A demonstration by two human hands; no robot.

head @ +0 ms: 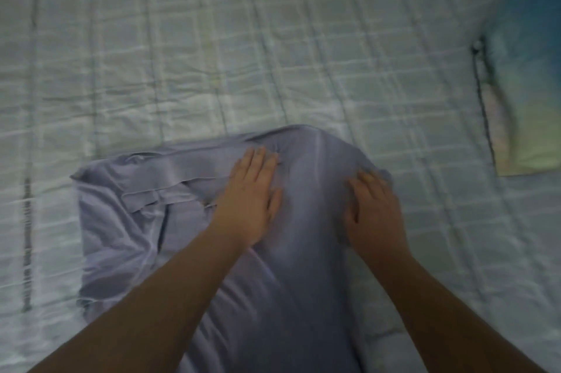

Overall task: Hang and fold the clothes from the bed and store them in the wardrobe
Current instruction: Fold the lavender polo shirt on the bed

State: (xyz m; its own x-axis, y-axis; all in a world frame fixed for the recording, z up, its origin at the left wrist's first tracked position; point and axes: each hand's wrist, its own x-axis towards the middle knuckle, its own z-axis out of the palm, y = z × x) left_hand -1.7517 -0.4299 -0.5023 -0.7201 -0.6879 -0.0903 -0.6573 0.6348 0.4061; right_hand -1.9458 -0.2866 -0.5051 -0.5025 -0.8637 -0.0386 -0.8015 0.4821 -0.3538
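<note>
Quilted bed (pixel 212 38) fills the view, a colourful pillow (pixel 525 84) out at three o'clock. Centre to six o'clock lies the lilac garment (pixel 127 221), partly folded. Left hand (pixel 252 199) is flat, fingers straight, pressing the cloth; right hand (pixel 373 211) rests palm-down at its edge, whether pinching is unclear through blur. Looks like smoothing mid-fold; next probably calls for another fold over.

The single head view looks steeply down, close over the bed (pixel 212 38).
</note>
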